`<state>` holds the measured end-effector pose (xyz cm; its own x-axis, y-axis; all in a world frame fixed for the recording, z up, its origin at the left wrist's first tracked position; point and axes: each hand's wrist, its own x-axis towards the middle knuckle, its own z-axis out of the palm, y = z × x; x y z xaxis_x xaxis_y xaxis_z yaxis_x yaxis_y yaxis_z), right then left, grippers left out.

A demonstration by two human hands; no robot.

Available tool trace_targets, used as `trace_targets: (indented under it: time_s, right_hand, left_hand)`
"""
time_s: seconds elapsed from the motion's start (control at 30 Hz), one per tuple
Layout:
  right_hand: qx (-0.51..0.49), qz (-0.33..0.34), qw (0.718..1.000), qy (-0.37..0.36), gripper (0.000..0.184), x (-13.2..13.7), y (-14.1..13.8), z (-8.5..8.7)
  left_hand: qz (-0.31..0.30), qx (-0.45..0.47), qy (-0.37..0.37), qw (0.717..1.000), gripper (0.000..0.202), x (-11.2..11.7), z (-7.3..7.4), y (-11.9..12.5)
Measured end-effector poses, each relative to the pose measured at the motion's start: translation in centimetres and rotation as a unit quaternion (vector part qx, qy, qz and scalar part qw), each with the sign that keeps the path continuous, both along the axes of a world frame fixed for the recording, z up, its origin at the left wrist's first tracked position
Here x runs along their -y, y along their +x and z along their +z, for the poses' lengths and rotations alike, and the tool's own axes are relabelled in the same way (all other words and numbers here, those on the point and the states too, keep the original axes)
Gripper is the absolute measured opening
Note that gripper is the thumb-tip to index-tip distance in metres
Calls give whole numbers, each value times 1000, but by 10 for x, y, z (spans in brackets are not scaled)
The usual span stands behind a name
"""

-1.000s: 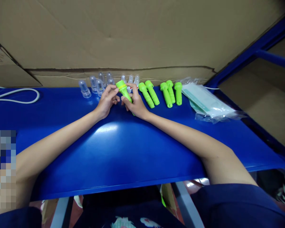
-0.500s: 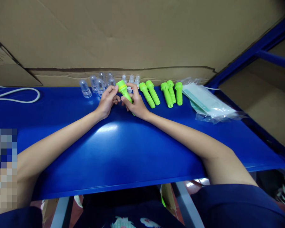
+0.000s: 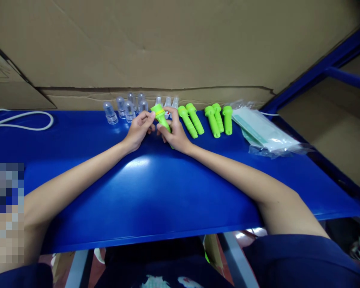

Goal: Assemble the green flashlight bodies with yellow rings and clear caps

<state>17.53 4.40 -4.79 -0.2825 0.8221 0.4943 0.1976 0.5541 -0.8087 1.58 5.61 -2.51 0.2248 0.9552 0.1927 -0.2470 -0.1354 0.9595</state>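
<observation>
My right hand (image 3: 175,134) is wrapped round the body of a bright green plastic torch-shaped piece (image 3: 161,116) with a yellow ring near its head. My left hand (image 3: 139,129) pinches the wide head end of the same piece with its fingertips. Both hands rest on the blue table (image 3: 144,188) near its far edge. Just right of them lie two more green pieces (image 3: 191,120), then a group of three green pieces (image 3: 218,119). Several small clear plastic caps (image 3: 124,109) stand behind my left hand.
A clear plastic bag with pale green sheets (image 3: 265,133) lies at the far right. A white cable (image 3: 24,120) loops at the far left. Brown cardboard (image 3: 156,44) walls off the back. A blue frame bar (image 3: 324,68) rises on the right.
Both hands and the held green piece have shifted slightly right and down in view, mostly with the camera. The grip looks the same.
</observation>
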Motion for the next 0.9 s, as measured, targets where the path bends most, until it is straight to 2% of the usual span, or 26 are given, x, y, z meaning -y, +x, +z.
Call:
trace_targets:
  time_s: [0.13,0.23,0.43,0.57,0.8,0.9]
  right_hand:
    - [-7,-11,1000,20,57,2,0,0]
    - [-9,-11,1000,26,52,2,0,0]
    - [-13,-9,1000,12,46,-1,-1,0]
    - [-24,6,1000,-11,48,-1,-1,1]
    - [-14,6,1000,-6,41,4,0,4]
    - [-13,11,1000,-16,40,4,0,5]
  left_hand:
    - [-2,-1,-2,1000,33,1,1,2]
    - [-3,2,-8,1000,28,1,2,3]
    - [0,4,-28,1000,26,3,4,4]
    - [-19,6,-32,999,23,3,4,3]
    - [-32,13,-50,998,24,-1,1,2]
    - [-26,12,-58,998,18,-2,1,2]
